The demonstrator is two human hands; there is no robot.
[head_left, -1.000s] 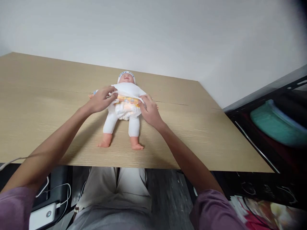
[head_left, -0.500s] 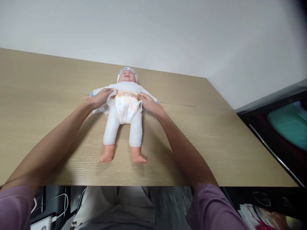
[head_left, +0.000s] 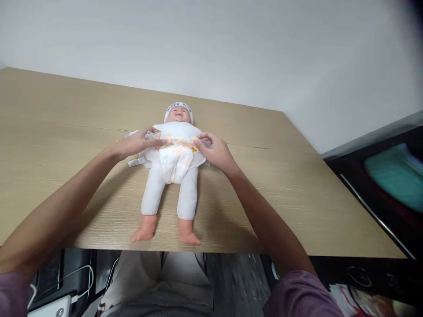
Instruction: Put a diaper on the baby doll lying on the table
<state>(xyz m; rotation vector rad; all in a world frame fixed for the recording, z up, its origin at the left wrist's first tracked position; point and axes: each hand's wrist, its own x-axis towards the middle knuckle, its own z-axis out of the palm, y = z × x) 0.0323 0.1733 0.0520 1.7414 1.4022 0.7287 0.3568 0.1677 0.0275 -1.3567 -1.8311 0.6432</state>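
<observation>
A baby doll [head_left: 152, 191] in a white outfit and a lettered white cap lies on its back, feet toward me. Around its hips sits a white diaper [head_left: 174, 160] with an orange patterned waistband across the belly. My left hand [head_left: 140, 143] is closed on the diaper's edge at the waist, thumb lying along the waistband. At the opposite side my right hand [head_left: 215, 152] pinches the other edge of the diaper near the waistband. A white side flap of the diaper sticks out below my left wrist. Both hands partly cover the doll's arms.
The doll rests on a wooden table [head_left: 264, 198] with a pale wall [head_left: 211, 53] behind it. To the right stands a dark-framed object with a screen-like greenish panel [head_left: 396, 176]. Below the front edge are a white device with a cable [head_left: 54, 306] and some papers [head_left: 343, 295].
The doll and diaper now appear lower in view, with the feet closer to the table's front edge. My left thumb has moved inward onto the waistband; my right hand has turned inward.
</observation>
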